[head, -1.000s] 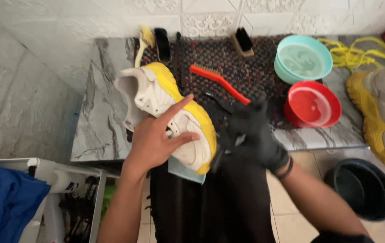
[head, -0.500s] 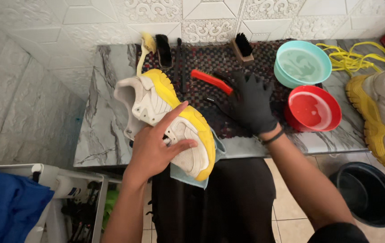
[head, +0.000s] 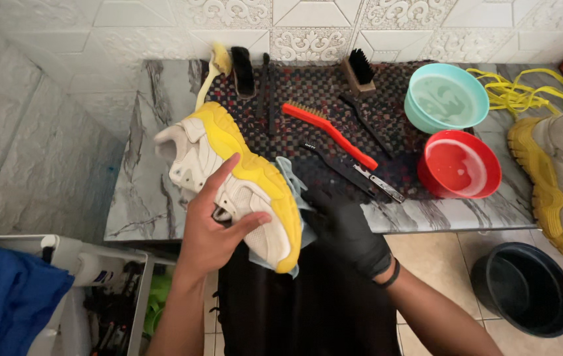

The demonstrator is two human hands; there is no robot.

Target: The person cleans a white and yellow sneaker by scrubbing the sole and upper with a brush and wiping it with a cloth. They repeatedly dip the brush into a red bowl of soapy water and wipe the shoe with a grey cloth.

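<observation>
Yellow-soled sneaker [head: 228, 178] overhanging counter edge [head: 426, 214] (left hand [head: 212, 227] clasps).

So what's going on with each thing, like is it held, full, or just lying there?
Sneaker: held on its side by the bare left hand, yellow sole facing right.
Pale blue cloth: against the sole, by the gloved right hand.
Teal bowl: holds cloudy water.
Red bowl: holds water.
Red brush: lying on the mat.
Second sneaker: unlaced, lying on the counter.
Black pot: on the floor.
</observation>
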